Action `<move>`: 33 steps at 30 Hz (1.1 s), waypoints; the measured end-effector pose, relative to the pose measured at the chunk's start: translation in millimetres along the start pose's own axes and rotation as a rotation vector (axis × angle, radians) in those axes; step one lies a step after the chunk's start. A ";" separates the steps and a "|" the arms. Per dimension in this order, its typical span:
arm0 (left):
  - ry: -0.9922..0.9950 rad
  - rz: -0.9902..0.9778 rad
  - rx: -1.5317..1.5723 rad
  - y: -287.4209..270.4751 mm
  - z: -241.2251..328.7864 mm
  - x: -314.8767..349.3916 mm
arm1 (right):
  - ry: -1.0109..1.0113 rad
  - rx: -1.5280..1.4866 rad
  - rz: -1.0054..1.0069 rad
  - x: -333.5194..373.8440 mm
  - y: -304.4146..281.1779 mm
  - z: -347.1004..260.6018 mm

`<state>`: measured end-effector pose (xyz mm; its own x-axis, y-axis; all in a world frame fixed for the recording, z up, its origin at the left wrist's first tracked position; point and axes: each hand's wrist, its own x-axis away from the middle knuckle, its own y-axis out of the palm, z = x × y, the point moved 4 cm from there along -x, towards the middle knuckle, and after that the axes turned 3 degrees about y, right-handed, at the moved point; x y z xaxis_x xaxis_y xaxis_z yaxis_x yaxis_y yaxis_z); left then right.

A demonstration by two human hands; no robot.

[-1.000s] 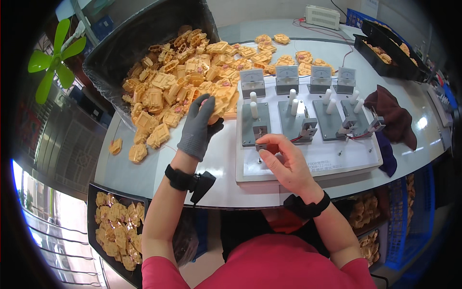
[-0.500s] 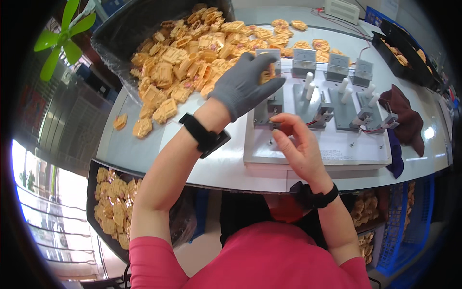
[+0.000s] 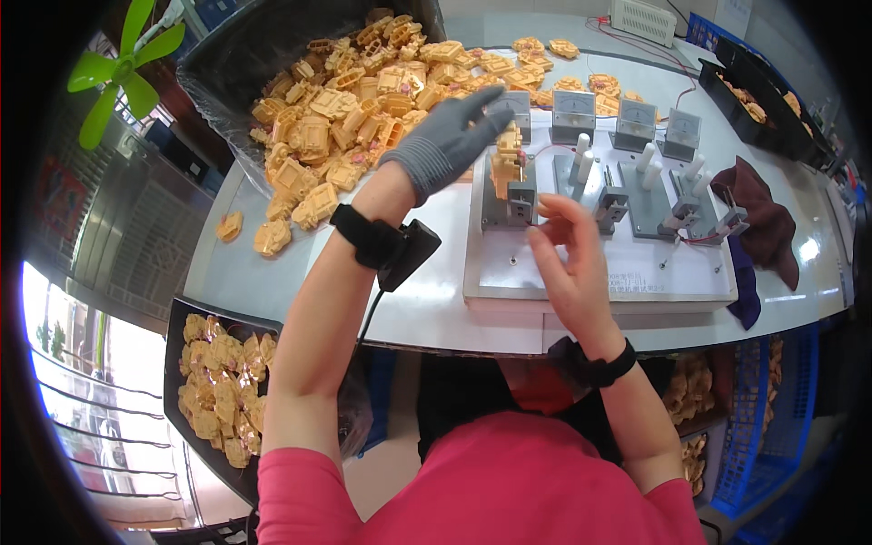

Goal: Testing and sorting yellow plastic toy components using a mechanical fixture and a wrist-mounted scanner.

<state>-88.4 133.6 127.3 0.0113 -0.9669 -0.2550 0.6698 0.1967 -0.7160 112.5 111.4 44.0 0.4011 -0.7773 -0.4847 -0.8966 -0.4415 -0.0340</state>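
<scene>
A tan moulded plastic part [image 3: 505,163] stands upright on the leftmost grey test fixture [image 3: 495,216]. My left hand [image 3: 445,145], in a grey knit glove, is just left of that part. Its fingers are stretched out and hold nothing; the fingertips reach in front of the leftmost panel meter [image 3: 514,111]. Bare and half curled, my right hand [image 3: 574,263] is at the right side of the fixture's small grey block [image 3: 522,202]. Thumb and forefinger are apart there, with nothing visible between them. I cannot tell whether they touch the block.
A heap of tan parts [image 3: 318,127] spills from a black, plastic-lined bin [image 3: 213,77]. More fixtures with white posts [image 3: 584,163] and meters [image 3: 636,123] stand rightward on the white board [image 3: 599,295]. A dark cloth [image 3: 763,213] lies at right. Below left is another filled bin [image 3: 182,413].
My left hand has let go of the tan part, now upright on the fixture, and drawn back leftward. My right hand has shifted slightly right and up, away from the fixture block.
</scene>
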 end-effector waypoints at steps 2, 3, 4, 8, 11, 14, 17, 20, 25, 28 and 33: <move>0.044 0.240 0.224 -22.3 12.7 -2.3 | -0.093 0.048 0.084 11.0 -2.2 -8.2; 0.026 0.263 0.419 -23.5 30.5 -2.0 | -0.064 -0.034 0.020 17.0 1.5 -9.8; 0.068 0.307 0.493 -25.9 43.8 -1.4 | 0.015 -0.143 -0.081 19.1 16.0 -17.5; 0.176 0.393 0.628 -19.9 61.7 -17.0 | 0.273 -0.608 -0.376 21.8 71.7 -36.7; 0.163 0.412 0.714 -16.5 59.6 -18.6 | 0.393 -0.576 -0.467 14.1 72.9 -33.5; 0.190 0.471 0.757 -17.1 53.3 -15.5 | 0.456 -0.596 -0.473 15.1 68.5 -40.7; 0.244 0.544 0.813 -17.0 46.9 -12.7 | 0.532 -0.599 -0.452 18.9 69.4 -41.2; 0.405 0.759 0.578 -18.4 27.5 -28.4 | 0.569 -0.620 -0.440 18.5 73.4 -46.7; 0.384 0.831 0.541 -23.0 24.2 -27.9 | 0.584 -0.531 -0.424 16.9 74.9 -38.7; 0.368 0.930 0.474 -24.3 24.3 -34.3 | 0.518 -0.457 -0.409 16.2 78.0 -33.0; 0.356 0.931 0.434 -27.7 23.8 -31.3 | 0.430 -0.295 -0.485 14.0 85.3 -24.9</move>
<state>-89.7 154.6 170.5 0.4815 -0.3522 -0.8026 0.7160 0.6861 0.1284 46.3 51.7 56.1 0.8350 -0.5437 -0.0849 -0.5345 -0.8380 0.1094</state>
